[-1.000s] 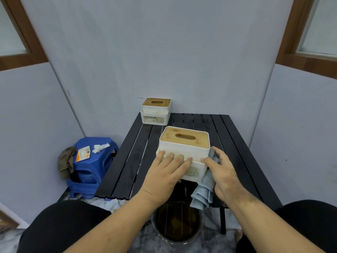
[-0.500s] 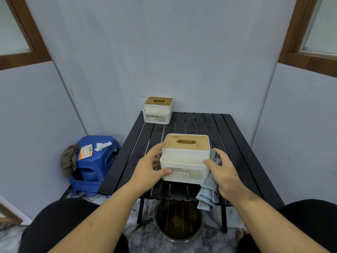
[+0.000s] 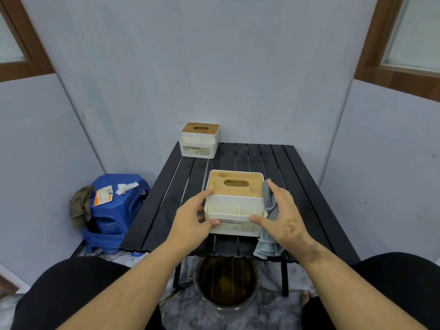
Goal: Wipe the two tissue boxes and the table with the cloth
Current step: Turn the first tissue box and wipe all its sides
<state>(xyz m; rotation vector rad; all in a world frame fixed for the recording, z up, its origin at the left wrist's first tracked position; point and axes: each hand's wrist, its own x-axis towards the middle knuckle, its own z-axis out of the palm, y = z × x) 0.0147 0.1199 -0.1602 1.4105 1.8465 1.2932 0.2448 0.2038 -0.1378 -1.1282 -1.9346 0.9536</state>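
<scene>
Near tissue box (image 3: 234,210): white, tan wooden lid. Far tissue box (image 3: 198,145): white, speckled, same lid. Cloth (image 3: 270,236): grey-blue. Slatted table (image 3: 304,186): black. Stool (image 3: 116,210): blue.

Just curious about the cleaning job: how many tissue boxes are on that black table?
2. The near tissue box sits near the table's front edge, held between the left hand and right hand. The far tissue box stands at the back left corner.
</scene>
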